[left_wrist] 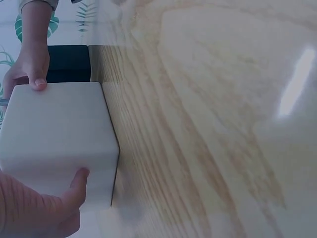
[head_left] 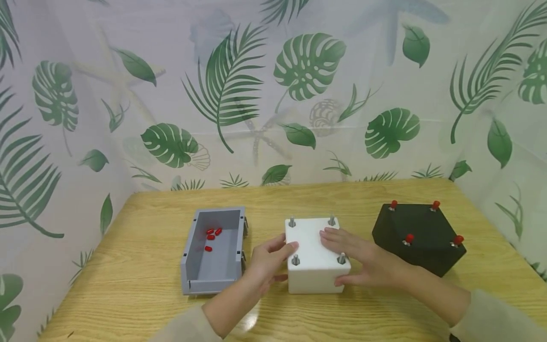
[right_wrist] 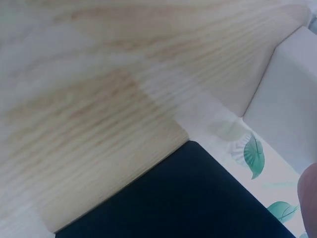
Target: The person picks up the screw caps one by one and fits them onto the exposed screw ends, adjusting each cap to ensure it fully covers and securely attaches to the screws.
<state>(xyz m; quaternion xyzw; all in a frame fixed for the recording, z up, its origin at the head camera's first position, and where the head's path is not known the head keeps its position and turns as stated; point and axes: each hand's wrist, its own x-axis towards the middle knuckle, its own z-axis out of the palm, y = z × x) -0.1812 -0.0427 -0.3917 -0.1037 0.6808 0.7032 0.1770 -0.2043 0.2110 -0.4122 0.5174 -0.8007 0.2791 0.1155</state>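
Observation:
A white block [head_left: 314, 280] stands on the table in front of me, with metal bolts sticking up at its top corners and no caps on them. My left hand [head_left: 266, 263] holds its left side, the thumb over the top edge and the other fingers down the side. From the right, my right hand [head_left: 369, 259] holds it, fingers laid across the top and thumb low by the front corner. In the left wrist view both hands touch the white block [left_wrist: 59, 119]. The right wrist view shows only part of the block [right_wrist: 285, 94] and a fingertip [right_wrist: 308, 198].
Left of the block sits a grey bin [head_left: 220, 286] with several small red caps [head_left: 211, 237] inside. To the right stands a black block [head_left: 420, 228] whose corner bolts carry red caps [head_left: 409, 238]. A leaf-patterned cloth [head_left: 256, 95] hangs behind and beside the wooden table [head_left: 128, 285].

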